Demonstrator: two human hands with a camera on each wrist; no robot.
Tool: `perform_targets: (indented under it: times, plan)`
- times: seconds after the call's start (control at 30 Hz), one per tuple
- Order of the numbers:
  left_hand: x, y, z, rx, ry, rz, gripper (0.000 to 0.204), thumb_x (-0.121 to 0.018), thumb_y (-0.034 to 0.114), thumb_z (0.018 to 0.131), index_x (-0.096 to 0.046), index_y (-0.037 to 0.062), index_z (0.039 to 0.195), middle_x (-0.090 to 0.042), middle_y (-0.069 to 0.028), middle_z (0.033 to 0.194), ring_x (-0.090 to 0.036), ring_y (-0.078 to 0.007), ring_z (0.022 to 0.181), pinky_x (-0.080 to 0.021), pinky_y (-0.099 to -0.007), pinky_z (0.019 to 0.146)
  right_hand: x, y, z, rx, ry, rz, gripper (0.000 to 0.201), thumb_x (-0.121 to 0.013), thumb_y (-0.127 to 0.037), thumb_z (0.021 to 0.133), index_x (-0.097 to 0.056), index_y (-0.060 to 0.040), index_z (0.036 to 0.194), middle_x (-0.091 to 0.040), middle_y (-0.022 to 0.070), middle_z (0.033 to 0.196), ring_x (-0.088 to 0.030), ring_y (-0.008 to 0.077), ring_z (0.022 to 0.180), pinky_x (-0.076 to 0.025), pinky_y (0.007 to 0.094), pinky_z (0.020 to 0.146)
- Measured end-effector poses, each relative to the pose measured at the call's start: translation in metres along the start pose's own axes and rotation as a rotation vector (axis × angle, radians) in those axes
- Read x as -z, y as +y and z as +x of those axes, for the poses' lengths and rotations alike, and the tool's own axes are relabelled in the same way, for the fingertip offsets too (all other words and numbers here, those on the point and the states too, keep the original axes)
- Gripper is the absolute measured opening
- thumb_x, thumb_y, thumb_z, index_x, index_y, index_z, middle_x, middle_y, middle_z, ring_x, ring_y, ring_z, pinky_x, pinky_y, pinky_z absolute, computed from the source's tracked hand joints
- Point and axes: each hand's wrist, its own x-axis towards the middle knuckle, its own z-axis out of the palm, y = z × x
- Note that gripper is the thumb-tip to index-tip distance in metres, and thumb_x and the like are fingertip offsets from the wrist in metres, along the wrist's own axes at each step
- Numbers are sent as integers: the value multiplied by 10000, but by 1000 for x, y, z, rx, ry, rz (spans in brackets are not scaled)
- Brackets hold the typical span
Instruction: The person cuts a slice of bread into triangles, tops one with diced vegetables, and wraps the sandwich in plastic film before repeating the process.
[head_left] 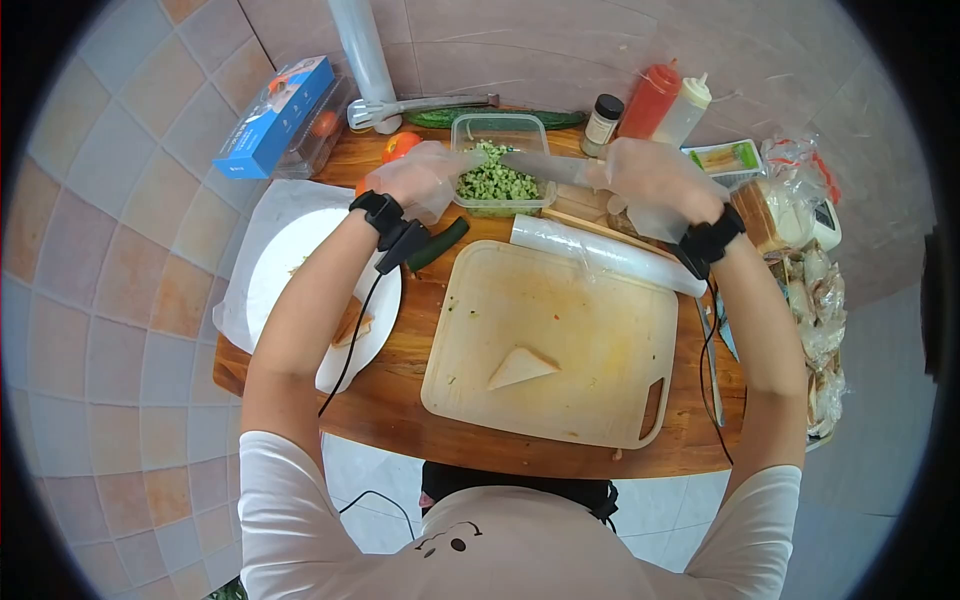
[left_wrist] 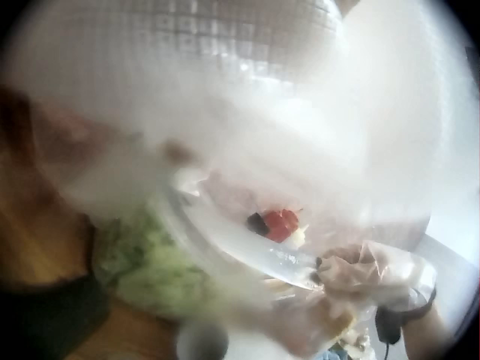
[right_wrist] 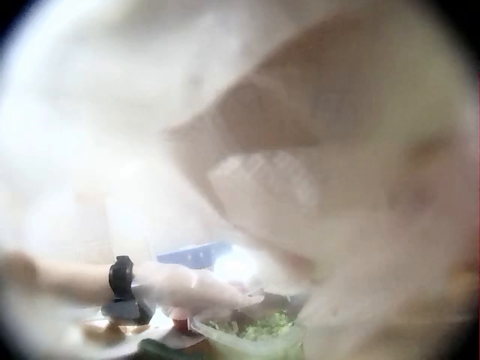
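Note:
Both hands wear clear plastic gloves. My right hand (head_left: 655, 180) grips a knife (head_left: 545, 168), its broad blade reaching left over a clear plastic container (head_left: 500, 209). Inside lies diced cucumber (head_left: 497, 183), bright green and heaped. From the other side my left hand (head_left: 415, 182) stretches its fingers over the container's left rim, close to the blade's tip. In the left wrist view the blade (left_wrist: 255, 251) runs between the two hands. The right wrist view is mostly blurred by glove, with the left hand (right_wrist: 191, 289) extended beside the container.
A cutting board (head_left: 550, 300) with a triangular bread piece (head_left: 523, 368) lies in front. Behind it is a plastic-wrap roll (head_left: 600, 255). A white plate (head_left: 375, 350) stands left, beside a cucumber piece (head_left: 438, 245). Sauce bottles (head_left: 650, 100), a spice jar (head_left: 602, 124) and bagged bread (head_left: 780, 215) stand right.

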Motion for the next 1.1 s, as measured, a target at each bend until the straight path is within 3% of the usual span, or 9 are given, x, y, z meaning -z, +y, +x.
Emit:
perform_targets:
  times: [0.1, 0.17, 0.3, 0.57, 0.7, 0.8, 0.87, 1.0, 1.1]
  plan:
    - [12, 16, 4, -5, -69, 121, 455, -606, 128, 909, -614, 87, 1362, -650, -210, 1134, -619, -387, 1126, -523, -427, 942, 11, -12, 6, 83, -78, -238, 331, -556, -313, 1005, -728, -53, 1115, -728, 211, 999, -703, 407, 885, -558, 475, 792]
    - [1, 14, 6, 1, 26, 83, 359, -676, 86, 806, -663, 68, 1164, -674, -204, 1098, -641, -395, 1110, -541, -453, 939, 10, -15, 9, 176, -125, -419, 315, -533, -283, 1009, -730, -72, 1134, -728, 202, 1000, -703, 410, 901, -562, 475, 788]
    - [-14, 8, 13, 7, 120, 81, 302, -713, 56, 722, -700, 59, 1024, -677, -235, 1071, -650, -416, 1084, -548, -469, 940, 12, -20, 10, 110, -140, -279, 387, -484, -339, 1007, -749, -75, 1108, -736, 201, 1022, -713, 390, 897, -564, 462, 802]
    - [-22, 15, 12, 102, 303, -367, 210, -618, 119, 870, -649, -43, 1000, -653, -290, 1055, -640, -455, 1057, -527, -492, 923, -3, -7, 2, -102, -153, 65, 641, -508, -647, 954, -751, -55, 938, -737, 111, 807, -720, 285, 791, -526, 365, 785]
    - [-12, 30, 13, 332, 303, -626, 362, -526, 279, 992, -630, -65, 1037, -637, -330, 1099, -623, -464, 1086, -493, -500, 948, -5, -10, -1, -13, -194, 116, 734, -463, -753, 939, -757, -80, 942, -717, 72, 817, -688, 209, 775, -503, 337, 752]
    - [-19, 24, 17, 358, 295, -684, 452, -488, 354, 1022, -624, -76, 1048, -630, -345, 1102, -614, -466, 1099, -476, -499, 968, -16, -9, 1, 11, -219, 168, 769, -463, -784, 928, -762, -80, 1005, -681, 59, 800, -646, 178, 766, -487, 328, 722]
    - [-21, 22, 18, 374, 281, -706, 473, -479, 366, 1025, -625, -83, 1056, -633, -343, 1092, -617, -473, 1086, -475, -499, 969, -17, -3, 8, 56, -334, 300, 780, -471, -787, 925, -762, -76, 1063, -656, 48, 783, -617, 164, 762, -476, 320, 701]
    - [-8, 27, 13, 397, 236, -648, 388, -552, 300, 982, -650, -68, 1053, -650, -319, 1080, -636, -458, 1074, -493, -488, 962, -30, -2, 0, -34, -307, 537, 699, -507, -710, 963, -694, -39, 909, -536, 16, 762, -477, 149, 718, -414, 316, 660]
    - [-35, -1, 17, 170, 248, -377, 295, -600, 227, 940, -669, -36, 1057, -665, -247, 1045, -636, -392, 1040, -507, -460, 926, -36, 5, -1, -33, -293, 668, 646, -557, -687, 954, -691, -56, 918, -495, -10, 749, -452, 142, 709, -387, 303, 632]
